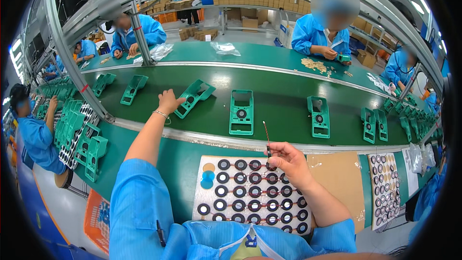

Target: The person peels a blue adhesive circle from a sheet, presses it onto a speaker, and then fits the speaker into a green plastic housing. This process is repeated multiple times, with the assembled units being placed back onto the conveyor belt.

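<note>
Green belt point(284, 110): left hand point(168, 101) at one housing point(197, 97); right hand point(293, 164), one wire point(267, 137).

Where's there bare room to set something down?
The green belt looks bare between the middle housing and the next housing rightward; the cardboard right of the ring board looks mostly free. Crowded: the ring board itself and the housing pile at left.

Right hand point(291, 164) pinches wired part point(268, 151) (left hand point(168, 102) at green housing point(196, 97)).

A head-worn fisheye looks forward and down over nearby hands point(169, 102) point(292, 164) and workbench point(180, 171).
</note>
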A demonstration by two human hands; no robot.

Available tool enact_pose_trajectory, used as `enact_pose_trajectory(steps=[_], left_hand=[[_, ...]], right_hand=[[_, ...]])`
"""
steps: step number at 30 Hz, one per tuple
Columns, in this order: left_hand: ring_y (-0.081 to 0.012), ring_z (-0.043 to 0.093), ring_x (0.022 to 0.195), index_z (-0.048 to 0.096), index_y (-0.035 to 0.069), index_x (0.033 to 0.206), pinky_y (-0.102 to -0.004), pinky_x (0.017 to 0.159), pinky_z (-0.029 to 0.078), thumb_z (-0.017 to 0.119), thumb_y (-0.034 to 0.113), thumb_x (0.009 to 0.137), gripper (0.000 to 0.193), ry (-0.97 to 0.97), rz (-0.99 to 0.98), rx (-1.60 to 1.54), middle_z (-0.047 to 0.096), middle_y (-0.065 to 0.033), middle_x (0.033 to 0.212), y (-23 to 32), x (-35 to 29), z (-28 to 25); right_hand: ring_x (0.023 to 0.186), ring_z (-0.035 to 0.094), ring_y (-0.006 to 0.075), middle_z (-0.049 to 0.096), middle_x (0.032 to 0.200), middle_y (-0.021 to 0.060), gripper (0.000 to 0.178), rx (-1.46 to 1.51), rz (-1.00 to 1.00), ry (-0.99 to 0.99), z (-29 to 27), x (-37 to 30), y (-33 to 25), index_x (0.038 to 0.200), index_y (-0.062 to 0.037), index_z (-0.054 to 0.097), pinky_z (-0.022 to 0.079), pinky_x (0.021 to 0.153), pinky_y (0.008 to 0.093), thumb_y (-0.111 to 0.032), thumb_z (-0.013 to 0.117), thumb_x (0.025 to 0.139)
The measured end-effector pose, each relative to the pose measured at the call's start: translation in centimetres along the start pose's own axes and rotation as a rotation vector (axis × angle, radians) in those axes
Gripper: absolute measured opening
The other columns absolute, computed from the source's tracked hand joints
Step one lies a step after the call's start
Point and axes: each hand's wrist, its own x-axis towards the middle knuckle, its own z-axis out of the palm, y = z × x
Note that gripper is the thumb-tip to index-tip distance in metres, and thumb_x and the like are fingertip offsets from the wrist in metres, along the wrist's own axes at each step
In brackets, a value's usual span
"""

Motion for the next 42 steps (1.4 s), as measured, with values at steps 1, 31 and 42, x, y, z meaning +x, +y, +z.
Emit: enact_pose_trajectory(steps=[1, 31, 42], left_hand=[[-0.0336, 0.054, 0.090, 0.050, -0.006, 0.110, -0.0385, 0.084, 0.043, 0.070, 0.030, 0.072, 0.056, 0.005, 0.011, -0.012, 0.058, -0.0222, 0.095, -0.4, 0.6, 0.7], [-0.0076, 0.049, 0.092, 0.032, 0.000, 0.126, -0.0228, 0.079, 0.042, 0.055, 0.005, 0.084, 0.048, -1.078, 0.087, -1.715, 0.051, -0.0034, 0.104, 17.6, -20.9, -14.5], [-0.0065, 0.045, 0.088, 0.035, -0.002, 0.120, -0.0228, 0.075, 0.041, 0.053, 0.007, 0.086, 0.040, -1.036, 0.085, -1.744, 0.048, -0.0027, 0.100, 17.6, -20.9, -14.3]], right_hand=[[0.085, 0.053, 0.0109, 0.057, 0.102, 0.0079, 0.034, -0.020, 0.002, 0.022, 0.1, 0.1, 0.0, 0.113, 0.0010, 0.049, 0.045, 0.076, 0.0243, -0.006, 0.061, 0.081], [0.084, 0.049, 0.0248, 0.059, 0.110, 0.0061, 0.041, -1.247, -0.782, 0.026, 2.5, -1.4, -1.2, 0.100, -0.0091, 0.064, 0.045, 0.063, 0.0303, -0.004, 0.071, 0.060], [0.080, 0.049, 0.0254, 0.058, 0.110, 0.0067, 0.040, -1.306, -0.833, -0.003, 2.6, -1.2, -1.1, 0.099, -0.0078, 0.064, 0.045, 0.059, 0.0296, -0.001, 0.068, 0.060]])
